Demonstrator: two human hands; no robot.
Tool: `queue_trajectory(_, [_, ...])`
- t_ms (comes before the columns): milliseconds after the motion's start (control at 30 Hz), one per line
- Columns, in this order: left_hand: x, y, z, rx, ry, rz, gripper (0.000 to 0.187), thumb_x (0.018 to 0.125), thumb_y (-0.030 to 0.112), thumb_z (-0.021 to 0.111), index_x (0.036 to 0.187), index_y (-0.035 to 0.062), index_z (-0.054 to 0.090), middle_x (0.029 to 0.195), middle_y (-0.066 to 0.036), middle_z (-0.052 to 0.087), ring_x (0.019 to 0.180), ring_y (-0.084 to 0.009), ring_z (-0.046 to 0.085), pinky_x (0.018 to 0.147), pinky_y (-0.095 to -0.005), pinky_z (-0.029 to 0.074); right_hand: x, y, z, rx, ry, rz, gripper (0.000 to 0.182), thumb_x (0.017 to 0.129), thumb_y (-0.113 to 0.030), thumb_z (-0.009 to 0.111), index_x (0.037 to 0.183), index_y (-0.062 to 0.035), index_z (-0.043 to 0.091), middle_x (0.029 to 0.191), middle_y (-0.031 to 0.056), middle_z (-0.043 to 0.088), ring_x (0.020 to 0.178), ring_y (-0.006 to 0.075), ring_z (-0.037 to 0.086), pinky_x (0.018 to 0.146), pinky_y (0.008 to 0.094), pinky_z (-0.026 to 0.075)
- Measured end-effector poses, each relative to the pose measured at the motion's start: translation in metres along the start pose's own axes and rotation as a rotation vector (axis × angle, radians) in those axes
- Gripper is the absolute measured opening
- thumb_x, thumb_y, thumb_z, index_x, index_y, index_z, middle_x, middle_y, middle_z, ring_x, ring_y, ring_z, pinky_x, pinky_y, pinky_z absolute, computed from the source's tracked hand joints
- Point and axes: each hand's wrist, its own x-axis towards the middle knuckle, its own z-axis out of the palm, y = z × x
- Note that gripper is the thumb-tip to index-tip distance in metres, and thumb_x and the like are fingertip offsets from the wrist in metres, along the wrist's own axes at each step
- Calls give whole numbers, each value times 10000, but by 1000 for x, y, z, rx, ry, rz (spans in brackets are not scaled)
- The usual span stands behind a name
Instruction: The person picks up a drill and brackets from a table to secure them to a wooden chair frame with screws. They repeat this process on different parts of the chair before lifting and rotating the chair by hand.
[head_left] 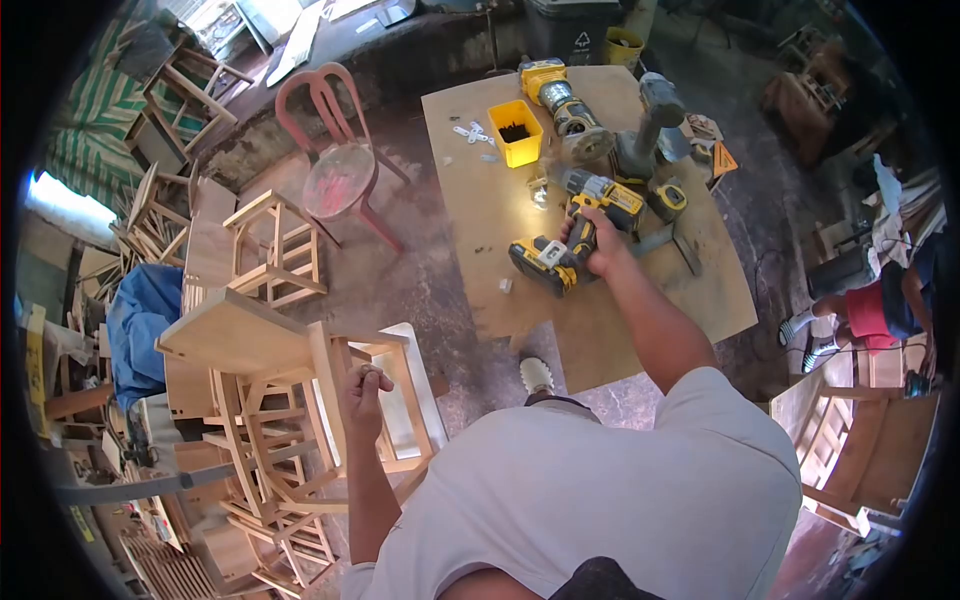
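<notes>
My right hand [602,240] is wrapped around the handle of a yellow and black cordless drill [618,200] over the plywood table [640,340]. The drill points to the back left, and a patch of light falls on the board before it. Its battery end is toward the left. My left hand [365,390] is closed, fingertips pinched together, beside the unfinished wooden chair [245,325]; whatever it may hold is too small to make out. A tape measure [667,200] sits just right of the drill, with a metal square [685,250] near it.
A yellow bin of dark screws [518,140], white metal plates [472,132], a yellow angle grinder [560,95] and another grey tool [650,120] occupy the table's far part. A red plastic chair [340,185] and a wooden stool frame [275,245] stand left. Another person [880,310] is at right.
</notes>
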Motion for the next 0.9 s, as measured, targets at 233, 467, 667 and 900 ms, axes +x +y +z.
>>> queue_trajectory(233, [28, -5, 15, 31, -48, -29, 161, 960, 137, 499, 932, 0, 580, 748, -35, 591, 717, -110, 555, 710, -255, 442, -24, -16, 5, -119, 211, 76, 372, 885, -327, 604, 1026, 13, 553, 864, 131, 626, 794, 270, 636, 733, 409, 538])
queue_trajectory(467, [44, -9, 30, 54, -92, -67, 221, 972, 139, 470, 1095, -18, 565, 731, -10, 527, 682, -77, 498, 674, -235, 423, -66, -62, 73, -1698, 319, -310, 266, 866, -243, 607, 827, 15, 662, 790, 140, 679, 756, 226, 662, 679, 326, 511])
queue_trajectory(667, [43, -5, 50, -18, -116, -75, 270, 964, 109, 450, 1199, -2, 524, 737, -9, 506, 665, -79, 479, 641, -226, 410, 112, -71, 150, -2046, -159, -921, 193, 832, -192, 590, 896, -46, 698, 868, 165, 678, 824, 329, 655, 755, 419, 513])
queue_trajectory(900, [0, 0, 44, -69, 40, -196, 297, 910, 125, 492, 1184, 15, 529, 737, -19, 540, 662, -93, 512, 616, -248, 431, 286, -75, 109, -2675, -281, -371, 161, 709, -160, 680, 814, -43, 715, 875, 190, 683, 846, 357, 658, 715, 428, 518])
